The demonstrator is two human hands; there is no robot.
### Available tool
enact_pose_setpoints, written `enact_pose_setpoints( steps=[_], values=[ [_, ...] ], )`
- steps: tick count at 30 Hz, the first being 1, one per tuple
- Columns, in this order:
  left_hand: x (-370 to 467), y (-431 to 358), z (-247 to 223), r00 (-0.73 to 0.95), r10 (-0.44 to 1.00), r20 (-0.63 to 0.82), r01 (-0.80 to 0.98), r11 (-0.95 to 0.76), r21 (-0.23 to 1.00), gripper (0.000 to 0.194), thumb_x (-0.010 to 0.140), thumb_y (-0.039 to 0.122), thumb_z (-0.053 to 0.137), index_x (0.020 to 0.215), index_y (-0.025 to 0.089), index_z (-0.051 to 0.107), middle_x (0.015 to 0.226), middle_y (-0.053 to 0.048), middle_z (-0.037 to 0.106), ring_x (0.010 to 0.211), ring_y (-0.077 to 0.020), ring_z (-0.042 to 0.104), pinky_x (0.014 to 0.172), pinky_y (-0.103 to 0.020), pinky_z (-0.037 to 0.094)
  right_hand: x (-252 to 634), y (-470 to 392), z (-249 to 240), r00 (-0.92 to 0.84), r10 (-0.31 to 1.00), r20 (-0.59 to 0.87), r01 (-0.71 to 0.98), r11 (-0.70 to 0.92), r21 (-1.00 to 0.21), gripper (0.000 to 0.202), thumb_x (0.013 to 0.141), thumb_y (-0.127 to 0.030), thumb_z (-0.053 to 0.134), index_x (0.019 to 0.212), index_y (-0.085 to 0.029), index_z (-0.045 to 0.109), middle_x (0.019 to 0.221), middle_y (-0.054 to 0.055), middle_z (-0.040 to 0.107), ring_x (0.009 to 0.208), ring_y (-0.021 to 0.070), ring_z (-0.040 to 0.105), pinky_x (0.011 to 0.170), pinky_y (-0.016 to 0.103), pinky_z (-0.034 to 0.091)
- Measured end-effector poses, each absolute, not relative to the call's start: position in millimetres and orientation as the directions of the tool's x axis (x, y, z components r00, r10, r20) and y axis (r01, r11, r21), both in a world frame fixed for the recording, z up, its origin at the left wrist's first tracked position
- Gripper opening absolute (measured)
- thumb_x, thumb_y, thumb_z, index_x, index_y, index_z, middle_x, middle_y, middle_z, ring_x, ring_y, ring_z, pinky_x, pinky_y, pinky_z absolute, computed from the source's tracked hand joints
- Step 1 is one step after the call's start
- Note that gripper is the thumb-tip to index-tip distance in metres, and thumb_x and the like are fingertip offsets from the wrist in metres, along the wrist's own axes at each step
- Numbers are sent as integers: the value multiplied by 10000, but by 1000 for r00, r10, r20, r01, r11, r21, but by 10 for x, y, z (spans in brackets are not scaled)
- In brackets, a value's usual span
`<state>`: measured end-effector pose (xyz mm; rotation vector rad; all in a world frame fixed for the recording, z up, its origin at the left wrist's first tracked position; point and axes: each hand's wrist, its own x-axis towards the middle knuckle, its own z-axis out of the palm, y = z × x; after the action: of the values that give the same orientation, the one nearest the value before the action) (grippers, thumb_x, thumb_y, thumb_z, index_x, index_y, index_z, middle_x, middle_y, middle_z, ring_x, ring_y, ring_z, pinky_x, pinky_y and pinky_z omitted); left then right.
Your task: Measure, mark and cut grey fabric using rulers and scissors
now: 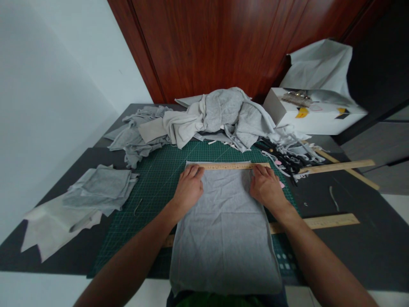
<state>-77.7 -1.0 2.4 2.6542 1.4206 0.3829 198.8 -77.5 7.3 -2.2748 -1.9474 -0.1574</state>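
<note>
A piece of grey fabric (223,238) lies in front of me, its near end hanging toward my lap. Across its far edge runs a thin wooden ruler (228,166). My left hand (189,187) has its fingers closed on the ruler's left end, knuckles bent and pressing on the cloth. At the other end, my right hand (266,185) grips the ruler with fingertips on top and the thumb tucked toward the fabric. A narrow strip of cloth shows beyond the ruler. Beneath everything is a green cutting mat (153,179).
Crumpled grey cloth (223,111) is heaped at the back. Folded pieces (105,183) lie at left beside pale scraps (60,217). Black-handled scissors (284,160) and wooden sticks (338,166) sit at right, near a white box (322,119). A longer ruler (332,221) passes under the fabric.
</note>
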Motion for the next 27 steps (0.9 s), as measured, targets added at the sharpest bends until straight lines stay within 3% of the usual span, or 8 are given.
enact_pose_setpoints(
  steps=[6, 18, 27],
  values=[
    [-766, -27, 25, 528, 830, 180, 801, -557, 219, 504, 968, 112, 489, 1457, 156, 602, 1523, -159, 567, 1447, -336, 467, 1173, -523, 456, 2001, -771, 56, 151, 973, 173, 989, -148, -32, 425, 1004, -167, 464, 1388, -79, 624, 1459, 210, 629, 1308, 357, 550, 988, 444, 514],
    [-724, -56, 26, 507, 844, 175, 824, -534, 188, 526, 993, 197, 477, 1502, 248, 603, 1523, -145, 519, 1464, -352, 413, 1169, -562, 424, 1986, -767, 77, 160, 974, 161, 987, -157, -28, 399, 1012, -168, 445, 1356, -91, 632, 1475, 200, 620, 1317, 341, 533, 998, 428, 494],
    [-690, -65, 58, 507, 846, 164, 835, -530, 147, 519, 991, 212, 470, 1490, 213, 612, 1512, -174, 522, 1448, -373, 419, 1155, -598, 424, 1996, -766, 63, 153, 974, 167, 988, -148, -42, 432, 1005, -172, 438, 1392, -86, 608, 1471, 207, 615, 1321, 350, 522, 994, 442, 495]
  ],
)
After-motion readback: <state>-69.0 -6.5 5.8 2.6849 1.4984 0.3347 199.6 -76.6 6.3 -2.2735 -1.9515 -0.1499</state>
